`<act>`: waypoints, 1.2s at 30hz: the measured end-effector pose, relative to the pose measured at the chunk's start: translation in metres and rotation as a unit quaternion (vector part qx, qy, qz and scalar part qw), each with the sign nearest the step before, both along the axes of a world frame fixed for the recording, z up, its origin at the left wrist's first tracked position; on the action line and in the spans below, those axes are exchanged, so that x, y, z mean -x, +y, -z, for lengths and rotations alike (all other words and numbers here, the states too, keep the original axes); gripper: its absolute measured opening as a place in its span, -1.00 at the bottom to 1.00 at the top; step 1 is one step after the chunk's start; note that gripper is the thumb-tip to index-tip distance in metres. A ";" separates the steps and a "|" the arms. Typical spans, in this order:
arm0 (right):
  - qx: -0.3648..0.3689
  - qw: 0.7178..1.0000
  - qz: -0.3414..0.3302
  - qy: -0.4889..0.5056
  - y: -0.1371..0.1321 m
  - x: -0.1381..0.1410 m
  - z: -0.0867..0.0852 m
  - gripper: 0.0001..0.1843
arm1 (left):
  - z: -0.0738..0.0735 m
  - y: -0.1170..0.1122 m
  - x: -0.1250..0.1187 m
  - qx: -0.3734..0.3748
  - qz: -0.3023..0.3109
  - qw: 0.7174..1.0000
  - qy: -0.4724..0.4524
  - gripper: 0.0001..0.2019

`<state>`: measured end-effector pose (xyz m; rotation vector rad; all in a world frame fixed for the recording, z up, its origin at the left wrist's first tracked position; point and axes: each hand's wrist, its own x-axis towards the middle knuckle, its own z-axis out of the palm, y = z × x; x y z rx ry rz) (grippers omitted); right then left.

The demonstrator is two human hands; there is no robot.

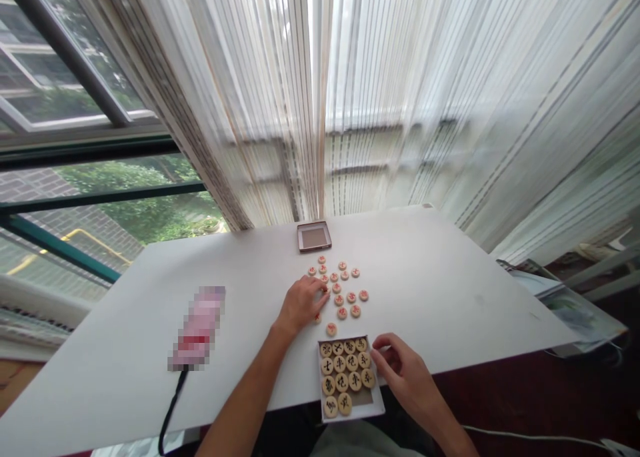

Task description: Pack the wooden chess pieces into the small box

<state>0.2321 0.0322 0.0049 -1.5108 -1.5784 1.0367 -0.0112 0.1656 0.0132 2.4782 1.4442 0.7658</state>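
My left hand (301, 303) is among the loose Chinese chess pieces, thumb and fingers closed around a red-marked piece (325, 289) that they partly cover. More red-marked pieces (351, 297) lie scattered on the table ahead and to the right of it. Close to me, an open shallow box (354, 413) holds rows of black-marked pieces (341, 382), with a bare patch at its lower right corner. My right hand (407, 367) is beside the box's right wall, fingers loosely curled, thumb and index finger apart. Its fingertips are at the rim; whether they press on it is unclear.
Behind the pieces lies an empty box lid (315, 236). A pink blurred object (200, 327) with a black cord rests on the white table (425, 263) to the left. Sheer curtains (380, 77) hang along the far edge; papers (570, 303) are at right.
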 end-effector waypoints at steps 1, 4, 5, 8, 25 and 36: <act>0.000 1.000 0.002 0.001 0.000 0.000 0.000 -0.77 | 0.000 0.000 -0.001 0.001 -0.006 1.000 0.000 -0.97; 0.000 1.000 0.009 0.001 -0.001 0.000 0.001 -0.75 | -0.001 0.000 -0.003 0.005 -0.021 1.000 -0.009 -0.97; 0.002 1.000 0.011 0.000 -0.001 -0.001 0.001 -0.74 | -0.002 -0.002 -0.003 0.008 -0.024 1.000 -0.014 -0.97; 0.007 1.000 0.019 -0.002 -0.002 -0.004 0.003 -0.72 | -0.011 -0.012 -0.002 0.017 -0.028 0.999 -0.035 -0.94; 0.005 0.976 -0.041 0.215 0.004 0.027 -0.035 -0.74 | -0.033 -0.105 -0.030 0.226 0.079 0.899 -0.366 -0.83; 0.023 0.972 -0.041 0.232 -0.001 0.028 -0.029 -0.78 | -0.029 -0.119 -0.030 0.232 0.065 0.889 -0.389 -0.88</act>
